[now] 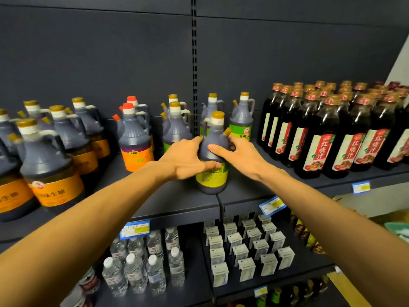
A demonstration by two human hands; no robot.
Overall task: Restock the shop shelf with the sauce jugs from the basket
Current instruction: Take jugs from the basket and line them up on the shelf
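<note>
A dark sauce jug with a green label and gold cap [213, 149] stands upright on the dark shelf [177, 202], near its front at the middle. My left hand [187, 159] wraps its left side, thumb across the label. My right hand [238, 152] grips its right shoulder by the small spout. Behind it stand more green-label jugs [241, 120] in a short row. The basket is out of view.
Orange-label jugs [51, 165] fill the shelf's left part, and tall dark bottles with red labels [321, 138] crowd the right. On the lower shelf stand water bottles [141, 267] and small white cartons [245, 247]. Blue price tags [135, 229] hang on the shelf edge.
</note>
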